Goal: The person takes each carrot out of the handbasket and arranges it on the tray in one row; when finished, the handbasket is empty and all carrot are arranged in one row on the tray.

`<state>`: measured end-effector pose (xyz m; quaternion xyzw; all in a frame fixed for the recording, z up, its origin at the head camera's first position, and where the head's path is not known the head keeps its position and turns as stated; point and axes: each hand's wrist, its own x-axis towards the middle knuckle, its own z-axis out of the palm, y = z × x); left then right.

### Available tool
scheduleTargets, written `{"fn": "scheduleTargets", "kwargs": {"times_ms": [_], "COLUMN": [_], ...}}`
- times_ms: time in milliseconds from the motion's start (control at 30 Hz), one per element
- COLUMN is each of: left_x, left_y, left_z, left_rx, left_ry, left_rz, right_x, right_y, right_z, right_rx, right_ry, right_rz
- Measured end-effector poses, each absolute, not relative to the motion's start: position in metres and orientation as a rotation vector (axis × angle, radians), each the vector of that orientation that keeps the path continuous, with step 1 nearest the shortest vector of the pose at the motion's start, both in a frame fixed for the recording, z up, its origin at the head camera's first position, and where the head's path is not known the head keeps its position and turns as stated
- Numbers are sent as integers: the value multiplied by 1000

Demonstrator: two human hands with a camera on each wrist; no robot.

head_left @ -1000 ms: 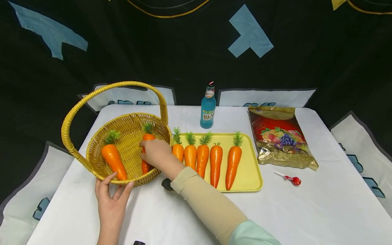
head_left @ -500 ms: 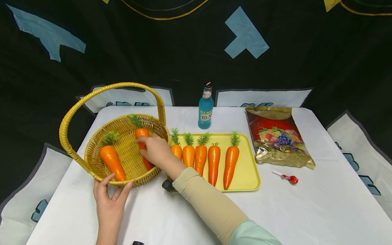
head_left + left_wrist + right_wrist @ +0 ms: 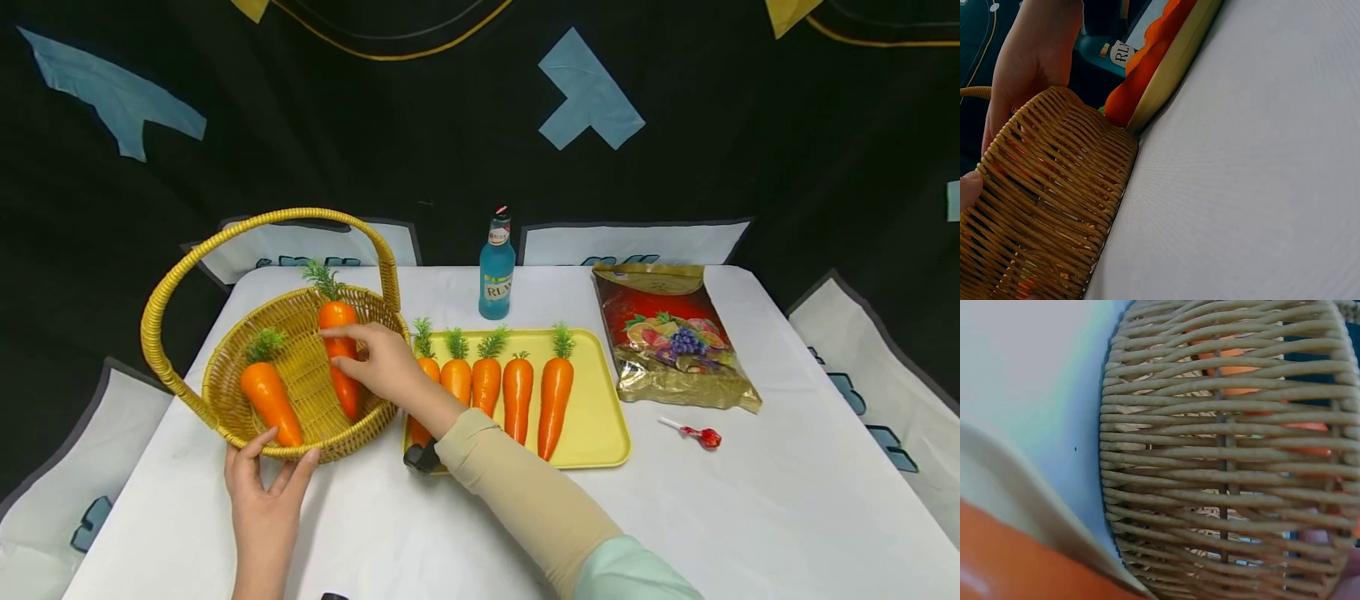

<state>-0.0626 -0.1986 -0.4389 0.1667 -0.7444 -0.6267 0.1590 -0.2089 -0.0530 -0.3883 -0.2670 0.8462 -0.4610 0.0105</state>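
A yellow wicker basket (image 3: 225, 400) with a tall handle stands at the left of the table. My left hand (image 3: 262, 500) holds its near rim, fingertips on the edge; in the left wrist view its thumb (image 3: 969, 189) shows at the rim. Inside, one orange carrot (image 3: 272, 402) with green leaves lies at the left. My right hand (image 3: 386, 367) reaches over the right rim and holds a second carrot (image 3: 347, 390), with a finger and the thumb across it. That carrot leans, its leaves at the basket's far rim. Wicker hides most of this in the right wrist view.
Right of the basket, a yellow tray (image 3: 592, 417) bears several carrots (image 3: 556, 400); my right forearm passes over its near-left corner. A blue bottle (image 3: 497, 279) stands behind it. A red and gold bag (image 3: 675, 333) and a red lollipop (image 3: 707, 438) lie at the right.
My right hand has shifted the second carrot leftward and toward the basket's far rim, its leaves rising higher. The hand's grip looks looser. My left hand stays on the near rim.
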Motion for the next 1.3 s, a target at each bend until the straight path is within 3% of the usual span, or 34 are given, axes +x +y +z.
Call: {"fn": "scheduleTargets", "kwargs": {"times_ms": [233, 800, 1300], "left_x": [-62, -64, -64], "left_y": [-199, -200, -199], "left_z": [-440, -441, -439], "left_rx": [473, 508, 526], "left_ry": [-2122, -2179, -2150], "left_rz": [-1800, -1766, -1798], "right_x": [-201, -151, -130], "right_y": [-29, 75, 184], "right_z": [-379, -358, -381], "right_rx": [-799, -800, -349], "right_ry": [2394, 2405, 2604], "right_rz": [-1882, -2121, -2086]}}
